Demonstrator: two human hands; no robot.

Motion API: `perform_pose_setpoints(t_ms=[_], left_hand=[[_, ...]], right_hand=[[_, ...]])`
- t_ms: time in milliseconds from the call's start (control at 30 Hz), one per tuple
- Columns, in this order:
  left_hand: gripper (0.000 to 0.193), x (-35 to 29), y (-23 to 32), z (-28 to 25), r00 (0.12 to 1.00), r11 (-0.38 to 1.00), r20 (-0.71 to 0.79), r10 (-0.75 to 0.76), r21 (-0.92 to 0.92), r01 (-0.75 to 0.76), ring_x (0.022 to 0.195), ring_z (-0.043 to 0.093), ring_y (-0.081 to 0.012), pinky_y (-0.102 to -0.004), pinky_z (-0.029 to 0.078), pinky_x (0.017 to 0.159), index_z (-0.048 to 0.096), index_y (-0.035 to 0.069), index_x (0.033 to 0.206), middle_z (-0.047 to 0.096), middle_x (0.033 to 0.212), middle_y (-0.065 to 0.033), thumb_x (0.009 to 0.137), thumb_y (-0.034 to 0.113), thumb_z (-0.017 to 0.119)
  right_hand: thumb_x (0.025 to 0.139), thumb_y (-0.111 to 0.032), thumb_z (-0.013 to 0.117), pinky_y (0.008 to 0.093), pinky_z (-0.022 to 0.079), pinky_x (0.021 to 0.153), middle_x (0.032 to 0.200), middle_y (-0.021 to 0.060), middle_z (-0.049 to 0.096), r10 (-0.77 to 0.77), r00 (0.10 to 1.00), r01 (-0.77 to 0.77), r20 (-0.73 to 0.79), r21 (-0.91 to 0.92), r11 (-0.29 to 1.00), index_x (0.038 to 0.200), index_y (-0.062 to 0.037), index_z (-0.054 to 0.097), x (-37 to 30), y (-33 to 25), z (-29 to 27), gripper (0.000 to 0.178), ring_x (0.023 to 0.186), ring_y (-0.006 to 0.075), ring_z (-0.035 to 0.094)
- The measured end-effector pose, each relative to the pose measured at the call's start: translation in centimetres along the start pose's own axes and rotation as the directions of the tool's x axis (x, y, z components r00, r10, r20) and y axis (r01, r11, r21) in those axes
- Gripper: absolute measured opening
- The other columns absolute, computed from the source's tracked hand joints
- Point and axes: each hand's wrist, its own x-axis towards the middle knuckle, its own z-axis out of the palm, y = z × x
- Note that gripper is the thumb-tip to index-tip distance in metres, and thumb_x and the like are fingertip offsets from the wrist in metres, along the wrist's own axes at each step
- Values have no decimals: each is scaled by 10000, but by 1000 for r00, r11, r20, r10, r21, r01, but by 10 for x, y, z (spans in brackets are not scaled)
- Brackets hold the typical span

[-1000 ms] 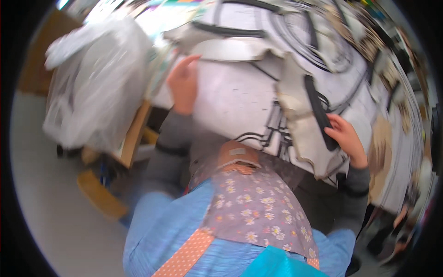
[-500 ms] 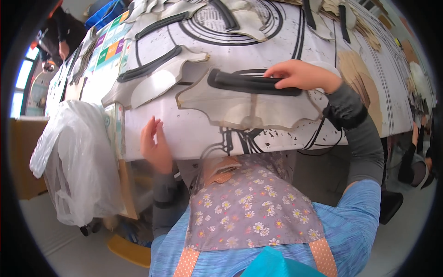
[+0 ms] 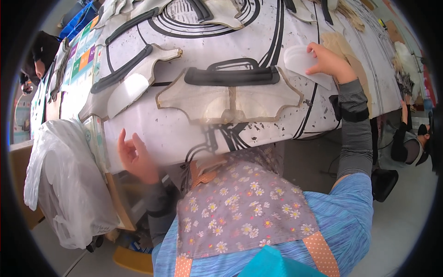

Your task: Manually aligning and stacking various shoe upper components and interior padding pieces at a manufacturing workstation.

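Note:
A flat, light-coloured shoe upper (image 3: 203,99) with a black padded collar (image 3: 230,77) lies on the table in front of me, its collar on the far side. To its right, my right hand (image 3: 333,63) reaches over a small stack of white curved pieces (image 3: 297,60). Its thumb and forefinger are apart at the stack's right edge, and nothing lifted shows between them. My left hand (image 3: 138,159) hovers by the near table edge, slightly blurred, fingers apart and holding nothing. Left of the centre upper lies a second upper (image 3: 150,64) with a white piece (image 3: 127,94) on it.
More uppers (image 3: 224,14) lie along the far side. A pile of beige pieces (image 3: 349,57) is at the right. A clear plastic bag (image 3: 69,184) hangs at the table's left corner. Other people (image 3: 410,138) are at the right and far left; a blue crate (image 3: 78,21) stands far left.
My right hand has left the black collar of the centre upper and moved right to the white stack. The upper now lies straighter. My left hand stays near the table edge.

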Motion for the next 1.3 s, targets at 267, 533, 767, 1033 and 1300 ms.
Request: perform_pose_setpoints(t_ms=[267,533,767,1033,1300], left_hand=[[298,-3,3,2,998,997,41,42,57,-44,599,427,-46,-188,381,596,591,10,1252,481,660,39,960,70,594],[333,-2,37,13,887,879,271,374,199,-432,696,459,-105,-228,411,655,613,-19,1206,513,839,-27,876,-34,650],[282,-14,80,41,743,885,496,450,-138,-444,822,605,-167,-271,476,756,634,-50,1151,648,915,-112,872,-86,614],[234,-19,109,72,626,942,780,23,-226,247,733,544,-86,-221,438,670,625,-39,1143,669,866,-62,963,83,538],[422,-22,102,81,741,998,670,-48,62,8,534,267,-31,-226,195,470,396,46,610,331,549,61,856,100,734]], right_hand=[[649,-169,850,329,463,774,952,112,579,283,958,-284,-35,-41,958,1093,-56,497,-54,9,14,578,889,237,564],[798,-183,744,289,438,676,837,57,559,85,948,12,-308,302,953,1018,8,573,-91,41,39,337,771,148,533],[961,-254,633,194,339,559,745,-57,568,452,737,199,-503,800,566,954,-26,647,-137,-18,30,229,601,35,447],[938,-227,661,199,317,504,697,-49,558,61,972,200,-227,933,298,919,-20,654,-125,-114,84,208,565,37,449],[884,-286,698,327,325,456,496,61,430,227,912,75,-342,684,726,680,-36,584,-116,-152,103,342,444,155,427]])
